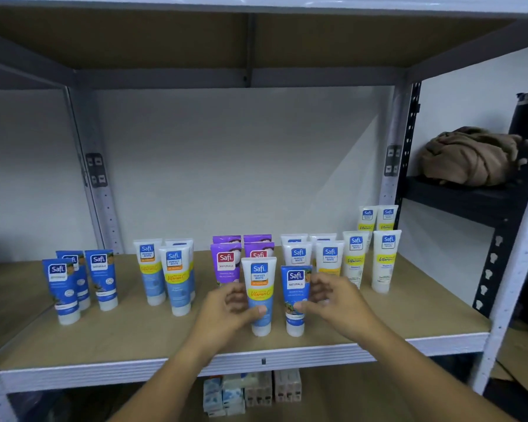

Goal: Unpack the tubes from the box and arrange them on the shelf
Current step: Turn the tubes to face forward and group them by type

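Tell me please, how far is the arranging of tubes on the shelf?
Done: grouped tubes stand on the shelf. In hand: left hand holds a white tube, right hand a blue tube. Left: placing both; the box is out of view.

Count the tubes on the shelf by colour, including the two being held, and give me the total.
Dark blue tubes: 4
White-and-light-blue tubes: 4
Purple tubes: 4
White-and-yellow tubes: 8
Total: 20
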The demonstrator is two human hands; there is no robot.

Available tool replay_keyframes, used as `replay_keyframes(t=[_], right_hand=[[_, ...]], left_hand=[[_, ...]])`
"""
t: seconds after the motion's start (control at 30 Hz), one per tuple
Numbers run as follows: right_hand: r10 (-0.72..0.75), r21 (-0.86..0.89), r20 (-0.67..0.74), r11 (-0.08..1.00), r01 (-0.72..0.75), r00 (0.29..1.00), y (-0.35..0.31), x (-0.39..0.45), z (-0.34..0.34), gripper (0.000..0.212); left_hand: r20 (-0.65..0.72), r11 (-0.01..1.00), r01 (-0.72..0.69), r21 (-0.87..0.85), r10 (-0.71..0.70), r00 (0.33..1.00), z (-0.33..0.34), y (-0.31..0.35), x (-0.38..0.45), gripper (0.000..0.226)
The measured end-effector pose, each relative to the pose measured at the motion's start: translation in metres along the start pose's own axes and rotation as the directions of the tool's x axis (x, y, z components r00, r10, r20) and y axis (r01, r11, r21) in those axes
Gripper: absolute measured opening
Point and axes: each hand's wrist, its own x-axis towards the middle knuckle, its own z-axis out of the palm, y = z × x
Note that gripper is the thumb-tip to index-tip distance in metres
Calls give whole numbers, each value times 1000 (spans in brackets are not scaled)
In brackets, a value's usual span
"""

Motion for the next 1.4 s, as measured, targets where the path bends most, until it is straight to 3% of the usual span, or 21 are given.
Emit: replay_keyframes(t=[0.2,0.43,1.0,1.4], right_hand=[[-3,68,-6,998,3,1000,28,-12,17,41],[-84,67,-5,994,84,996,19,-11,41,38],[-200,130,172,975,179,965,-30,23,189,35],[-264,115,185,962,246,947,-63,48,277,34]], left_hand=[[-93,999,-42,18,43,995,20,-23,-9,43],[-93,997,-65,29,68,993,3,-25,-18,42],[-283,981,76,177,-24,959,-149,-57,-61,48],[-476,954,163,253,-23,879,-229,-75,-84,45]])
